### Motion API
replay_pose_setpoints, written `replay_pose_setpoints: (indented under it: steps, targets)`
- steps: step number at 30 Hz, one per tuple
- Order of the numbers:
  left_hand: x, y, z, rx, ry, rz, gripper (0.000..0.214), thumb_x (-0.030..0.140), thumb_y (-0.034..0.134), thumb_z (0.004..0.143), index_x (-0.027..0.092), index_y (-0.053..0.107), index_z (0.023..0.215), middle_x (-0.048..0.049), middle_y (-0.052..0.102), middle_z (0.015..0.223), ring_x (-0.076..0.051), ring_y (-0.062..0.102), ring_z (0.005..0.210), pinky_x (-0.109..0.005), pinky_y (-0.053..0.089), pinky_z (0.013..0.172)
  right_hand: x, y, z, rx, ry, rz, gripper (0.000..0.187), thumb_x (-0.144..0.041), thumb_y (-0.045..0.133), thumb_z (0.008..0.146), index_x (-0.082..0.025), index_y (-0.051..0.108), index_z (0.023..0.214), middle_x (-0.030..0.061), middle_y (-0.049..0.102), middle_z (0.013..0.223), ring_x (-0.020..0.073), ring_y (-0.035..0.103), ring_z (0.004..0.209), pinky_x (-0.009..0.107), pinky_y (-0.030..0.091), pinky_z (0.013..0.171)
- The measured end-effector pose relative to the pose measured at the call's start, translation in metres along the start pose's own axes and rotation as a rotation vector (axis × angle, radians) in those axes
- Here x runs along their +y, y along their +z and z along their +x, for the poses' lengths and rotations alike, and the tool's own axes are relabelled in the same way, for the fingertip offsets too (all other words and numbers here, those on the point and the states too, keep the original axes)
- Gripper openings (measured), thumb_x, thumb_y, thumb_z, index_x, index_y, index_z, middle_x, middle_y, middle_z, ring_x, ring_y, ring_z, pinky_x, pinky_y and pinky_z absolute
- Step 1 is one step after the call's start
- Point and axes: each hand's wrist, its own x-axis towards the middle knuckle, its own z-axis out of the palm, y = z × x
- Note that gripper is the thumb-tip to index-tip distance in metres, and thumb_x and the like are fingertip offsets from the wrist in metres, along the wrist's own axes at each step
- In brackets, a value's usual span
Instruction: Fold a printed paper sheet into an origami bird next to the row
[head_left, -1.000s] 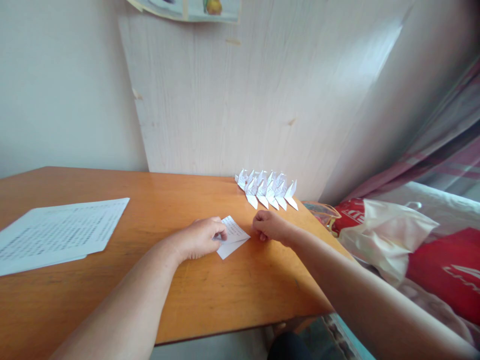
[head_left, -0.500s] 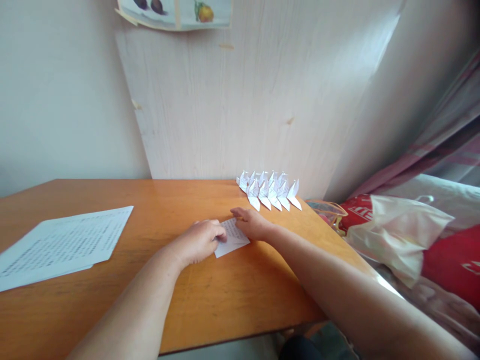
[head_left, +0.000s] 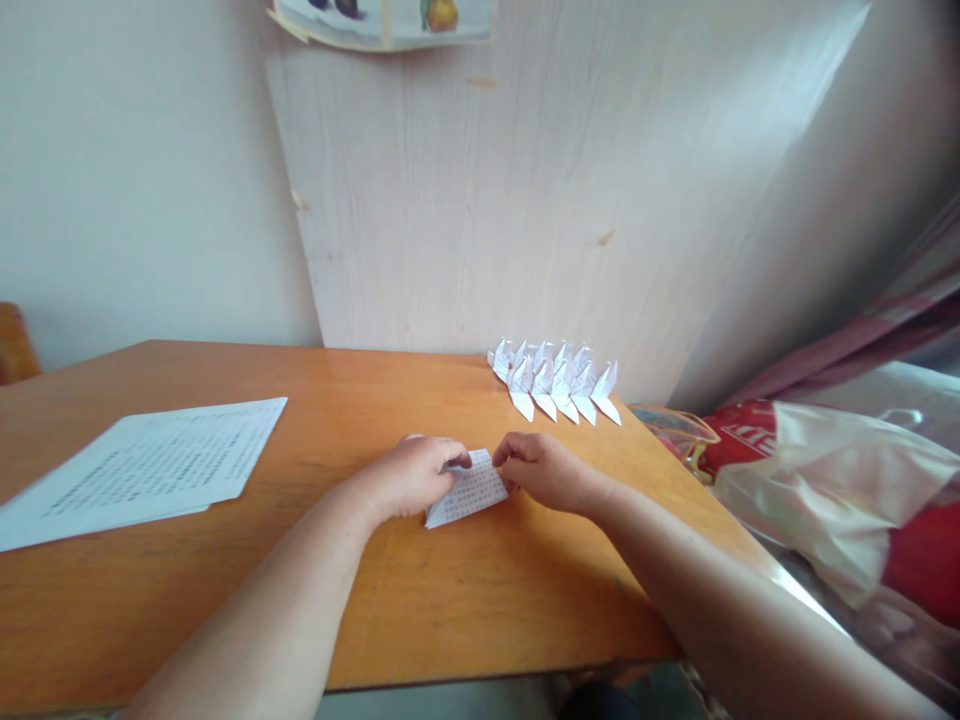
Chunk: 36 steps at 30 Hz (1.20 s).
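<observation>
A small folded sheet of printed paper is between my hands over the wooden table, its near edge slanting up to the right. My left hand is closed on its left side, thumb and fingers at the edge. At its right corner, my right hand pinches the paper between thumb and fingertips. Several folded white paper figures with pointed tips stand in two rows beyond my right hand. The underside of the held paper is hidden.
A stack of printed sheets lies on the left of the wooden table. Past the table's right edge are a cream plastic bag and red bags. A pale board with a fruit picture rises behind.
My right hand has gone from lying on the paper with fingers stretched to pinching its right corner. The paper is now lifted or turned. The view has shifted slightly left.
</observation>
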Motion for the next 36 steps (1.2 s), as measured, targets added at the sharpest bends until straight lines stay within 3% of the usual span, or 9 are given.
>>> replay_pose_setpoints:
  steps: [4, 10, 20, 27, 36]
  targets:
    - [-0.002, 0.000, -0.001, -0.032, 0.020, -0.080, 0.040, 0.012, 0.050, 0.079, 0.026, 0.068, 0.111, -0.0005, 0.072, 0.111, -0.019, 0.065, 0.100, -0.027, 0.047, 0.088, 0.010, 0.000, -0.003, 0.035, -0.006, -0.003, 0.015, -0.017, 0.050, 0.081, -0.019, 0.063, 0.089, 0.0001, 0.065, 0.074, 0.0127, 0.057, 0.064, 0.022, 0.038, 0.055]
    - [0.003, -0.005, -0.003, -0.031, 0.080, -0.005, 0.040, 0.009, 0.053, 0.072, 0.024, 0.071, 0.104, -0.0029, 0.067, 0.111, -0.021, 0.060, 0.105, -0.028, 0.046, 0.091, 0.017, -0.004, -0.006, -0.007, -0.104, -0.119, 0.021, -0.017, 0.055, 0.080, -0.021, 0.061, 0.100, -0.0039, 0.058, 0.068, 0.0108, 0.051, 0.060, 0.023, 0.034, 0.054]
    - [-0.001, -0.008, -0.002, -0.091, 0.052, -0.021, 0.035, 0.014, 0.056, 0.076, 0.024, 0.072, 0.105, -0.0030, 0.063, 0.106, -0.019, 0.059, 0.101, -0.027, 0.046, 0.089, 0.013, -0.009, -0.014, -0.087, -0.322, -0.138, 0.032, -0.007, 0.054, 0.075, -0.021, 0.063, 0.101, 0.0009, 0.063, 0.086, 0.0121, 0.057, 0.069, 0.024, 0.043, 0.064]
    - [-0.006, -0.011, -0.003, -0.150, 0.033, -0.109, 0.038, 0.017, 0.058, 0.076, 0.024, 0.070, 0.111, -0.0032, 0.062, 0.111, -0.019, 0.059, 0.103, -0.028, 0.046, 0.091, 0.015, -0.011, -0.013, -0.110, -0.295, -0.063, 0.027, -0.007, 0.054, 0.075, -0.021, 0.062, 0.097, 0.0006, 0.063, 0.084, 0.0134, 0.058, 0.070, 0.025, 0.044, 0.061]
    - [-0.003, -0.015, -0.005, -0.207, -0.006, -0.060, 0.045, 0.019, 0.060, 0.074, 0.025, 0.066, 0.117, -0.0027, 0.059, 0.117, -0.019, 0.058, 0.106, -0.028, 0.046, 0.093, 0.018, -0.008, -0.013, -0.131, -0.311, -0.048, 0.028, -0.007, 0.055, 0.076, -0.021, 0.062, 0.098, -0.0001, 0.060, 0.084, 0.0125, 0.057, 0.069, 0.025, 0.046, 0.062]
